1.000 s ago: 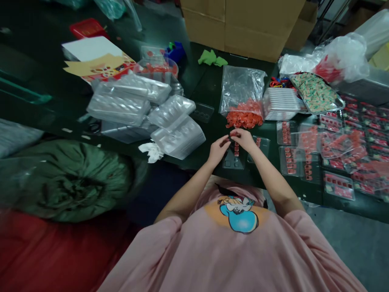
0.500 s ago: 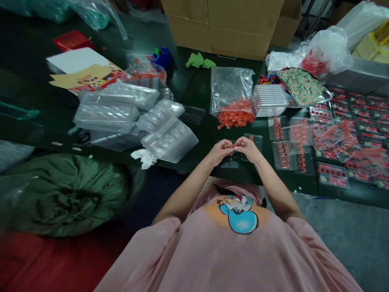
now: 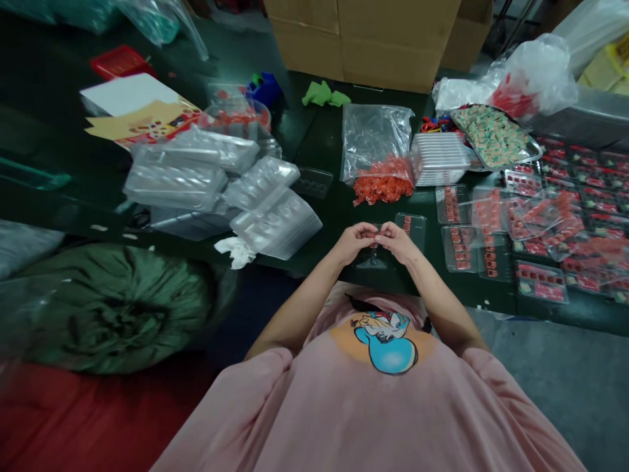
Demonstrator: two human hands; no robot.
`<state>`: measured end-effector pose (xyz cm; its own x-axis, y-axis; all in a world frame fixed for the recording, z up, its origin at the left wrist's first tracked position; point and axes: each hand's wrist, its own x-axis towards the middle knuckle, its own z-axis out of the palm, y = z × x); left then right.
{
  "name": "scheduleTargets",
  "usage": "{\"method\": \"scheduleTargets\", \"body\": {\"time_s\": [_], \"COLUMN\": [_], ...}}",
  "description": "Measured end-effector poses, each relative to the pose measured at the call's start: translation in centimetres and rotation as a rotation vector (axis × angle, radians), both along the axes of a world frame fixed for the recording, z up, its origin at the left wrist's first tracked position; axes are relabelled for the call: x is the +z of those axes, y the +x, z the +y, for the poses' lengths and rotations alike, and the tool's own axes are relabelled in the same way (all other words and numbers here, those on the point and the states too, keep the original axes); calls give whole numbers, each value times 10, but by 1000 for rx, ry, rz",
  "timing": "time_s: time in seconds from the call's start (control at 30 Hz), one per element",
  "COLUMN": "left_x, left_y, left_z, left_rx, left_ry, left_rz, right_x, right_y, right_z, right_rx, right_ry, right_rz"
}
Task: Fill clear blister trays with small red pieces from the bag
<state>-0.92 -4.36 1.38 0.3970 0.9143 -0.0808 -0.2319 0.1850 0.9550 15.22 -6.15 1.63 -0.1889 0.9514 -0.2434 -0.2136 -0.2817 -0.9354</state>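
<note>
1. Left: green bundle (image 3: 113, 305) beside your dark tabletop (image 3: 334, 219).
2. Centre: cardboard box (image 3: 363, 46), far; near, your left hand (image 3: 352, 242) and right hand (image 3: 397, 242) meet over a clear tray (image 3: 371, 263); whether clamped, you can't tell.
3. Right: grey floor (image 3: 555, 373), near.

Dim, cool light, pale glare on plastic trays (image 3: 278, 226), soft, stretched edges.

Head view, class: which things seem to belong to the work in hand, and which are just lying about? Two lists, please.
Likely in use:
clear tray beneath left hand and right hand
red pieces
red-filled trays

Likely just lying about:
crumpled white wad
light-green scraps
cardboard box
</note>
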Motion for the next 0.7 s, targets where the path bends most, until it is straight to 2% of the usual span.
{"method": "scheduleTargets", "body": {"time_s": [0.13, 0.27, 0.37, 0.5, 0.7], "left_x": [3, -5, -17, -31, -34], "left_y": [-8, -12, -10, -5, -8], "left_z": [-3, -11, -21, -33, -34], "left_rx": [-60, 13, 54, 77, 123], "left_ry": [208, 319, 323, 358, 513], "left_rz": [198, 432, 455, 467, 554], "right_x": [-4, -9, -9, -9, -19], "right_y": [-1, 6, 14, 21, 21], "right_z": [-4, -8, -9, -10, -10], "right_rx": [0, -37, -78, -53, -28], "right_ry": [-52, -9, 48, 83, 121], "right_rz": [4, -102, -170, -204, -264]}}
